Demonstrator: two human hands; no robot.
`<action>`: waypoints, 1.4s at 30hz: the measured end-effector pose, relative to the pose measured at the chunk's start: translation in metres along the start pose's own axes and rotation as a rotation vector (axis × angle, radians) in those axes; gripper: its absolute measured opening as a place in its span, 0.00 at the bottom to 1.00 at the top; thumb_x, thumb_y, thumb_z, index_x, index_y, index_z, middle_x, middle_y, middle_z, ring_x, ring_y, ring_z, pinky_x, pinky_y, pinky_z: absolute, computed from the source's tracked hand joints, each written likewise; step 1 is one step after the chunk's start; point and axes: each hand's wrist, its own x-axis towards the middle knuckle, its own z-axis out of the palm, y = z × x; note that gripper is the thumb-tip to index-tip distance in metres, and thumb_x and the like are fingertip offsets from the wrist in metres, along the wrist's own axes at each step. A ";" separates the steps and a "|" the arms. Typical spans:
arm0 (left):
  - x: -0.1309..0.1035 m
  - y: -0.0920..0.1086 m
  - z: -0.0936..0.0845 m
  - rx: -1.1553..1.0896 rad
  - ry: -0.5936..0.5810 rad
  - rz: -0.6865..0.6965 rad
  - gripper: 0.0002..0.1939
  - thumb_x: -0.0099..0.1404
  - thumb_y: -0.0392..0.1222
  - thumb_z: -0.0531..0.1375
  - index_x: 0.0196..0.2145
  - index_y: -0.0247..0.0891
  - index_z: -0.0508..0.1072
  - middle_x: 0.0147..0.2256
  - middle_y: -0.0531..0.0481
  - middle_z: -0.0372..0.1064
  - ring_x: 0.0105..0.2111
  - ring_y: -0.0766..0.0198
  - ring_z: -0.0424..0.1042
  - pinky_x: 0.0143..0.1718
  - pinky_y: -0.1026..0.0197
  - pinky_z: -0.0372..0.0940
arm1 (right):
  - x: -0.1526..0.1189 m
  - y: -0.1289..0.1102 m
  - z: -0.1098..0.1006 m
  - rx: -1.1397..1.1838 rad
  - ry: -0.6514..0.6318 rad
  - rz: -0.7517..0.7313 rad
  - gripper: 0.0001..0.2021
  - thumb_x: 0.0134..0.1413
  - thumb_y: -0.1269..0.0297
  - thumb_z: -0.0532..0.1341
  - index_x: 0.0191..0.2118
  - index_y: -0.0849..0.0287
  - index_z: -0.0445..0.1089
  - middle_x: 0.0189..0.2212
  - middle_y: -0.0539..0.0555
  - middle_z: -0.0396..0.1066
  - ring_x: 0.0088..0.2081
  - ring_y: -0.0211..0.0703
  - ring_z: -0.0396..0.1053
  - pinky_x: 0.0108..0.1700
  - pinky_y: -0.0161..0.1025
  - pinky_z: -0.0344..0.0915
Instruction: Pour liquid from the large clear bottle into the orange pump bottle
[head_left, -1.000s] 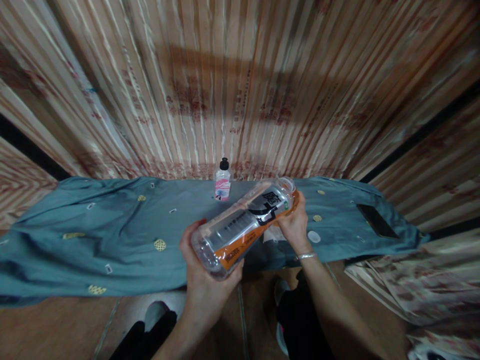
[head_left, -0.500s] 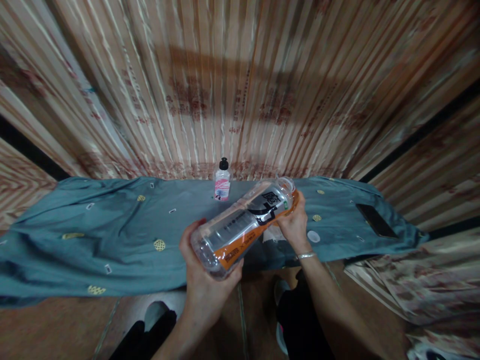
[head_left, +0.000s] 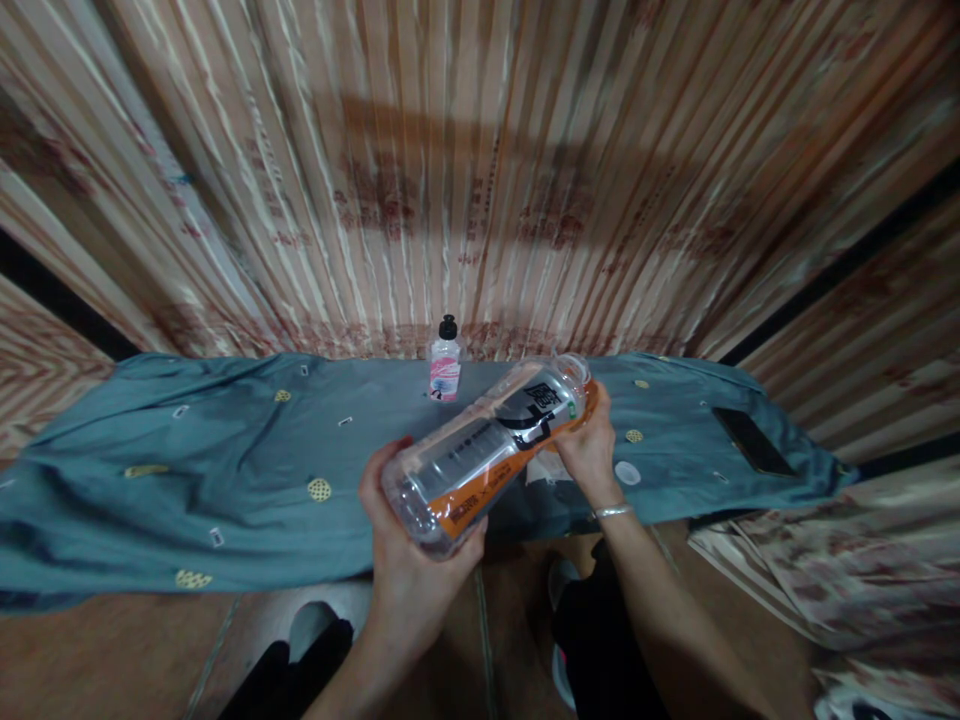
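A large clear plastic bottle (head_left: 480, 450) with an orange, black and silver label lies tilted across both my hands, its uncapped neck toward the upper right. My left hand (head_left: 409, 560) is wrapped around its base. Near the neck, my right hand (head_left: 589, 440) grips the label end, and a silver bracelet (head_left: 613, 511) circles that wrist. Behind the bottle, a small clear pump-top bottle (head_left: 445, 368) with a black cap and pink label stands upright on the cloth. A white round lid (head_left: 627, 473) rests just right of my right wrist. Partly hidden under that hand is a whitish piece (head_left: 546, 467).
A teal patterned cloth (head_left: 247, 440) covers the long table. A dark phone (head_left: 752, 441) lies at its right end. Pleated patterned curtains (head_left: 480, 180) hang close behind and at the sides, with black poles (head_left: 60, 295) at both ends. My feet stand on the brown floor below.
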 end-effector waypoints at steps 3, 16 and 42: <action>0.000 0.001 0.000 -0.003 -0.006 0.003 0.46 0.49 0.43 0.73 0.61 0.45 0.57 0.57 0.42 0.63 0.49 0.56 0.74 0.47 0.56 0.74 | 0.000 -0.001 -0.001 -0.004 -0.010 0.013 0.45 0.41 0.46 0.69 0.63 0.61 0.56 0.51 0.65 0.75 0.49 0.60 0.77 0.51 0.54 0.74; 0.001 0.000 0.000 -0.029 -0.010 0.005 0.46 0.48 0.42 0.73 0.61 0.46 0.57 0.56 0.43 0.64 0.49 0.58 0.74 0.48 0.58 0.73 | 0.000 0.003 0.000 -0.017 0.001 -0.010 0.46 0.41 0.47 0.69 0.64 0.63 0.56 0.52 0.66 0.75 0.49 0.60 0.76 0.51 0.53 0.74; 0.000 0.000 -0.001 -0.026 -0.007 0.011 0.46 0.49 0.42 0.73 0.61 0.46 0.57 0.57 0.42 0.64 0.49 0.58 0.75 0.49 0.58 0.73 | 0.000 0.004 0.001 -0.017 0.025 -0.050 0.43 0.42 0.49 0.68 0.63 0.61 0.57 0.51 0.65 0.75 0.49 0.59 0.77 0.50 0.53 0.75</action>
